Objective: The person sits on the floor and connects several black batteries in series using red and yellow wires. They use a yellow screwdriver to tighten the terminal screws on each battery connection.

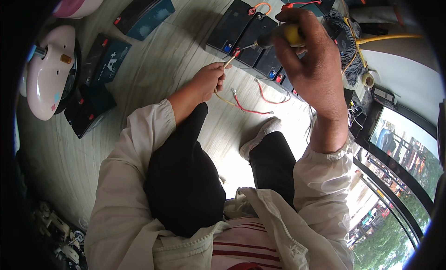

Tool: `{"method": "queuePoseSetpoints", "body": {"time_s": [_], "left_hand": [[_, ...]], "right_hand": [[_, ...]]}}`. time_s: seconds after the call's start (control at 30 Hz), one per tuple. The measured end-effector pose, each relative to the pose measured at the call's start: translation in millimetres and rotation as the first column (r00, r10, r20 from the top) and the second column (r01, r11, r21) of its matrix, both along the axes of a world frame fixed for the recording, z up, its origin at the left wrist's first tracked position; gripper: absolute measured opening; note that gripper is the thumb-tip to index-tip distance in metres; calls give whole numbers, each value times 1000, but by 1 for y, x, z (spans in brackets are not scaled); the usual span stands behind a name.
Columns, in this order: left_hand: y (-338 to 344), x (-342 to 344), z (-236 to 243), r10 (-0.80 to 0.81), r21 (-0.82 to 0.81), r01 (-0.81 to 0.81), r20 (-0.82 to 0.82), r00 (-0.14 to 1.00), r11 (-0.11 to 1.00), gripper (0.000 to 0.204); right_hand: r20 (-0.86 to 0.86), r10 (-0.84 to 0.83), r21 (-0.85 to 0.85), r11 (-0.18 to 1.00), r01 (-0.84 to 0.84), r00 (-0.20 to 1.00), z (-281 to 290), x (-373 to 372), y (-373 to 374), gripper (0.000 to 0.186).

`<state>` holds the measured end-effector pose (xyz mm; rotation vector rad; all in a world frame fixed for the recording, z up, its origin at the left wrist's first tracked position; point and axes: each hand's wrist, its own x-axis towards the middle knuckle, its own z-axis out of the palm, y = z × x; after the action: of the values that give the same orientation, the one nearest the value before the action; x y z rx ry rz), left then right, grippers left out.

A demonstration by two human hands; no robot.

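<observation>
the left hand pinches a yellowish wire near the red terminal of a black battery on the floor; the right hand clasps a screwdriver (tip by the terminal). seemingly a connecting step, calling for careful turning next.

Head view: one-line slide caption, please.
Right hand holds a screwdriver at a red terminal on a black battery; left hand grips a yellowish cable; red leads lie on the floor.
</observation>
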<state>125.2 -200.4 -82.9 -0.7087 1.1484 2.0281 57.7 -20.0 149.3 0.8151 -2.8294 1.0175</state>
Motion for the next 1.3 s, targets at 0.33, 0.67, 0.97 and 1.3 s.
{"method": "queuePoseSetpoints", "body": {"time_s": [0.33,0.67,0.97,1.3], "left_hand": [[-1,1,9,-27,-25,28,23,999,999,30],[-2,2,5,-68,-48,69,22,997,996,29],[-3,4,-1,-58,-17,59,12,998,998,29],[-7,10,-27,-169,-120,148,-187,968,982,28]], "right_hand": [[-29,-11,36,999,12,1000,-2,-1,0,42],[-90,-35,-35,999,32,995,-9,-1,-3,33],[-36,78,-124,989,-82,996,-10,-2,-5,41],[-136,36,18,999,-34,990,-4,-3,-7,43]]}}
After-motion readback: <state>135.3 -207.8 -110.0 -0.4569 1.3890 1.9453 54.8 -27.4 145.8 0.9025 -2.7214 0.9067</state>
